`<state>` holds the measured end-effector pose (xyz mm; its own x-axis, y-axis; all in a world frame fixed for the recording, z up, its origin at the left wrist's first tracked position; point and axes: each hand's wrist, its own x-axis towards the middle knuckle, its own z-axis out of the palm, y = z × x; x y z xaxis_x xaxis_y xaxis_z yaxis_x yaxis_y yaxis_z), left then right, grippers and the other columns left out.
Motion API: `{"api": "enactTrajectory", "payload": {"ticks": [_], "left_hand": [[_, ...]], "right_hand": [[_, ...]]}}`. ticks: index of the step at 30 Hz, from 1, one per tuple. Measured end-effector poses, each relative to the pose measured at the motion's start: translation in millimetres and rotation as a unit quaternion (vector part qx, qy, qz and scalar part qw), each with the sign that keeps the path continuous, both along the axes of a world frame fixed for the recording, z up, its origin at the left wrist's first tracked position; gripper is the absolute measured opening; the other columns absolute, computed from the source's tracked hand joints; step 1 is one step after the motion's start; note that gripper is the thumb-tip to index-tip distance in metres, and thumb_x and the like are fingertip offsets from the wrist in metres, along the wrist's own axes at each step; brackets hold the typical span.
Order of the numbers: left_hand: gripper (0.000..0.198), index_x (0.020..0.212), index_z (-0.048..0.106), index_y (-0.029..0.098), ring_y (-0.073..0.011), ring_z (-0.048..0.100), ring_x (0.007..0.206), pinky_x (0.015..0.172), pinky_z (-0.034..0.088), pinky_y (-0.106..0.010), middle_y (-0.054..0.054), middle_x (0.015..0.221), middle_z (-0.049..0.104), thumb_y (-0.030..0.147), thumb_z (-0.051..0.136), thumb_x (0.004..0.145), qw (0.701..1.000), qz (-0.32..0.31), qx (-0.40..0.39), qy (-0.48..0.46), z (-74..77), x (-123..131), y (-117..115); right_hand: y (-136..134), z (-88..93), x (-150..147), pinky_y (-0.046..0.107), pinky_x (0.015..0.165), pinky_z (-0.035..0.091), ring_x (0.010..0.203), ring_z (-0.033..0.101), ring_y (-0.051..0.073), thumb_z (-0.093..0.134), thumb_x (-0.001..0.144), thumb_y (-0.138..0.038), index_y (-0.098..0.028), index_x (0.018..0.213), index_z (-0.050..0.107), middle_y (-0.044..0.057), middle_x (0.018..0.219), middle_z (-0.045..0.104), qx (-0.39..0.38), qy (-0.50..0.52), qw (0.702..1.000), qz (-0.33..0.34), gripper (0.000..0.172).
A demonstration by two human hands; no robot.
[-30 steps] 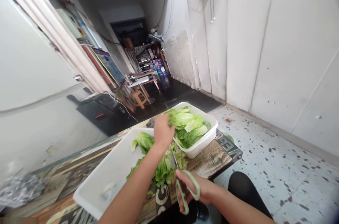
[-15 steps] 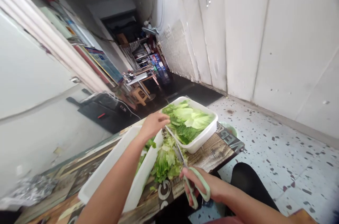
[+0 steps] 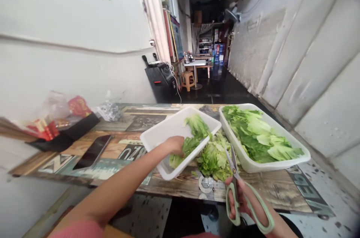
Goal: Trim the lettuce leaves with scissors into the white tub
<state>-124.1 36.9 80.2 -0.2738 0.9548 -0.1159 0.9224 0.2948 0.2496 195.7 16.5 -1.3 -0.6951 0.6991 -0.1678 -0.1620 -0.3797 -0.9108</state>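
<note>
The left hand [image 3: 176,145] curls down onto lettuce leaves [image 3: 194,136] inside a tilted white tray [image 3: 165,133] – whether it's gripping them, I can't tell. The right hand [image 3: 244,204] is clenched through the green handles of a pair of scissors [image 3: 233,202], blades pointing up, their tips just beside a loose heap of lettuce [image 3: 213,159] on the wood-print table [image 3: 253,189]. Right of the heap sits a white tub [image 3: 270,166] full of lettuce [image 3: 253,136]. At the table's far left lie a foil packet [image 3: 109,111] and a black tray [image 3: 66,133].
</note>
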Motion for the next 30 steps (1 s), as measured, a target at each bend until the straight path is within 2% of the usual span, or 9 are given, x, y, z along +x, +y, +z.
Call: {"api": "enactTrajectory", "payload": {"ticks": [3,6,9,12,16,19,24,26,30], "left_hand": [[0.025,0.058,0.056,0.019,-0.0258,0.065,0.070,0.071,0.049,-0.033,-0.005,0.060,0.065,0.016,0.078,0.048,0.998,0.027,0.005,-0.063,14.2,-10.5,1.3],[0.013,0.064,0.058,0.018,-0.0199,0.062,0.058,0.062,0.049,-0.029,-0.002,0.055,0.060,0.022,0.071,0.062,0.993,0.043,0.015,-0.105,26.3,-21.3,-0.7],[0.021,0.055,0.058,0.018,-0.0239,0.062,0.059,0.065,0.051,-0.034,-0.003,0.047,0.056,0.026,0.077,0.057,0.995,0.045,-0.032,-0.083,21.8,-19.1,-3.0],[0.030,0.041,0.051,0.018,-0.0281,0.061,0.057,0.067,0.051,-0.041,-0.005,0.038,0.050,0.019,0.080,0.047,0.992,0.043,-0.099,-0.061,11.5,-11.0,-3.7],[0.025,0.047,0.053,0.019,-0.0220,0.057,0.052,0.062,0.052,-0.038,-0.001,0.043,0.051,0.017,0.077,0.051,0.990,0.062,-0.067,-0.108,11.7,-10.4,-8.0],[0.028,0.048,0.053,0.019,-0.0217,0.055,0.047,0.056,0.051,-0.038,-0.002,0.043,0.051,0.021,0.081,0.050,0.987,0.082,-0.050,-0.133,11.7,-9.1,-14.3],[0.026,0.049,0.056,0.018,-0.0219,0.058,0.050,0.057,0.051,-0.034,0.002,0.042,0.050,0.005,0.077,0.043,0.979,0.090,-0.004,-0.182,5.2,1.0,-17.3],[0.021,0.055,0.059,0.017,-0.0226,0.060,0.051,0.057,0.051,-0.034,0.000,0.046,0.053,0.005,0.075,0.047,0.968,0.107,0.016,-0.227,11.8,-3.3,-16.7],[0.013,0.064,0.062,0.016,-0.0208,0.063,0.057,0.060,0.054,-0.034,-0.005,0.062,0.065,0.011,0.072,0.058,0.931,0.133,0.027,-0.338,35.7,-27.2,-18.1]], "right_hand": [[0.7,2.8,-1.1,0.037,0.058,0.049,0.054,0.058,0.019,0.054,0.079,-0.073,-0.021,0.107,0.057,-0.001,0.066,0.057,0.013,-0.021,1.000,0.005,0.059],[-0.7,6.6,-0.2,0.037,0.060,0.049,0.056,0.058,0.019,0.054,0.079,-0.072,-0.021,0.108,0.058,0.000,0.068,0.058,0.018,-0.026,0.999,0.008,0.059],[-5.1,9.1,0.4,0.037,0.059,0.049,0.055,0.058,0.019,0.054,0.081,-0.069,-0.021,0.107,0.057,-0.001,0.067,0.058,0.018,-0.015,1.000,0.007,0.055],[-10.2,9.1,1.1,0.037,0.057,0.049,0.054,0.059,0.019,0.056,0.082,-0.068,-0.021,0.107,0.055,-0.001,0.066,0.058,0.017,0.001,1.000,0.004,0.053],[-13.8,7.8,4.6,0.036,0.057,0.050,0.053,0.058,0.018,0.056,0.082,-0.067,-0.020,0.107,0.055,-0.001,0.066,0.058,0.019,0.013,1.000,0.011,0.054],[-15.1,8.4,7.0,0.036,0.056,0.050,0.053,0.058,0.018,0.058,0.080,-0.068,-0.019,0.110,0.054,-0.002,0.064,0.057,0.012,0.014,1.000,0.009,0.058],[-18.9,10.5,7.3,0.037,0.057,0.050,0.054,0.058,0.018,0.058,0.081,-0.067,-0.020,0.114,0.052,-0.002,0.065,0.058,0.023,0.013,1.000,0.007,0.058],[-19.3,9.7,7.2,0.037,0.057,0.050,0.054,0.058,0.019,0.057,0.082,-0.067,-0.020,0.111,0.053,-0.002,0.065,0.058,0.028,0.013,1.000,0.007,0.056],[-15.9,6.4,6.7,0.036,0.055,0.050,0.051,0.058,0.018,0.058,0.078,-0.071,-0.020,0.104,0.056,-0.002,0.063,0.057,0.017,0.005,1.000,-0.001,0.058]]}}
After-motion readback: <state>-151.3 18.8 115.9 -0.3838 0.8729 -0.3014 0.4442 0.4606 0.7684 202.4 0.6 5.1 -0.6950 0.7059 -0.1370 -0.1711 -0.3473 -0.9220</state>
